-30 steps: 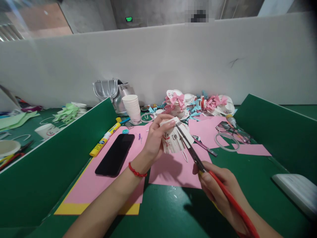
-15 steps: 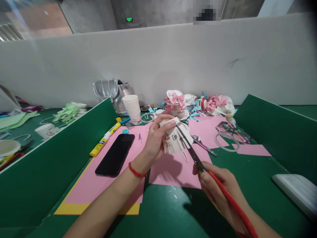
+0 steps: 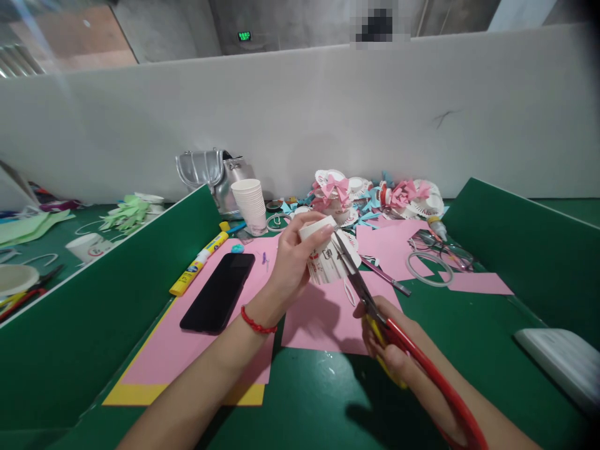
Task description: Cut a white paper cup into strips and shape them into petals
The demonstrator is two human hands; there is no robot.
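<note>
The left hand (image 3: pixel 296 253) pinches a slit white paper cup (image 3: pixel 327 261), the right hand (image 3: pixel 397 360) grips red-and-yellow-handled metal scissors (image 3: pixel 395 331), beyond them nested white cups (image 3: pixel 249 205)

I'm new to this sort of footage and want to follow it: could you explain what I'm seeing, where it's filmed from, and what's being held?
There is no machine here, just a person's two bare hands. The view comes from one camera worn on that person's head, looking forward and down.

The left hand, with a red bracelet on its wrist, holds a white paper cup with part of its wall cut into narrow strips. The right hand holds scissors with red and yellow handles, their blades reaching to the cup.

On the green table lie pink sheets, with a black phone on the left. Farther back stand stacked cups, with paper decorations to their right.
</note>
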